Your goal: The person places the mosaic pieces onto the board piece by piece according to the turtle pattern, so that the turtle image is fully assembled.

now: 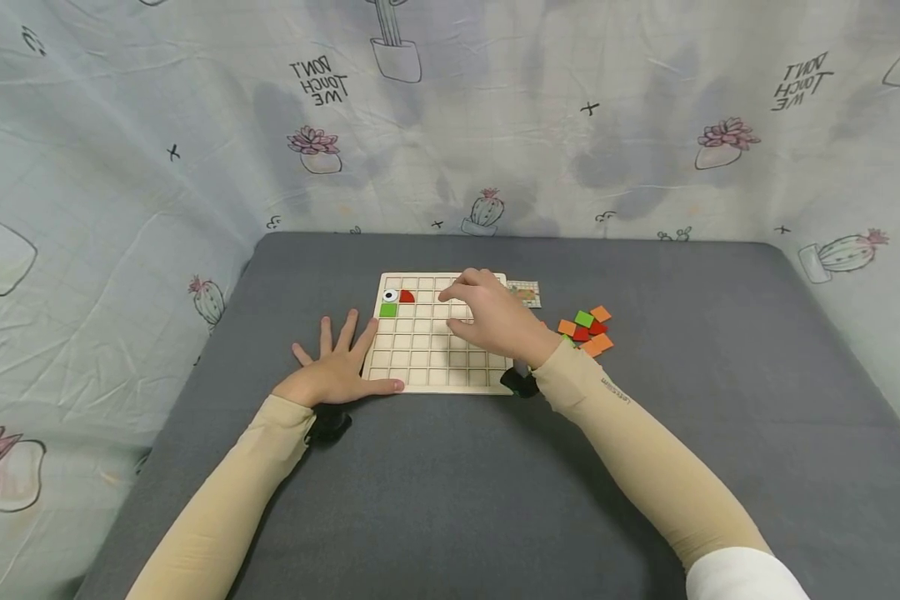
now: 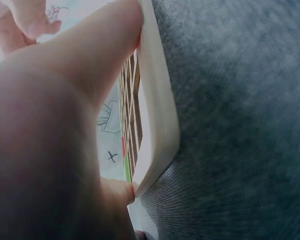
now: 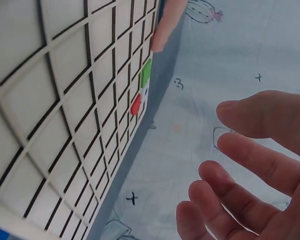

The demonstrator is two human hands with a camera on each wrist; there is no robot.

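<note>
A pale wooden grid board (image 1: 420,360) lies on the grey table. In its upper left cells sit an eye tile (image 1: 390,296), a red rounded tile (image 1: 407,297) and, below the eye, a green square tile (image 1: 387,310). My left hand (image 1: 336,371) is spread at the board's left side, thumb on the front edge and a fingertip at the left edge. Above the right part of the board hovers my right hand (image 1: 487,312), fingers loosely bent and thumb apart. In the right wrist view nothing lies between the fingers of the right hand (image 3: 255,175).
Right of the board lies a loose pile of orange, red and green tiles (image 1: 583,319). A small picture card (image 1: 525,293) shows beside the board's upper right corner, partly behind the right hand. A printed curtain (image 1: 450,125) borders the grey table (image 1: 450,483).
</note>
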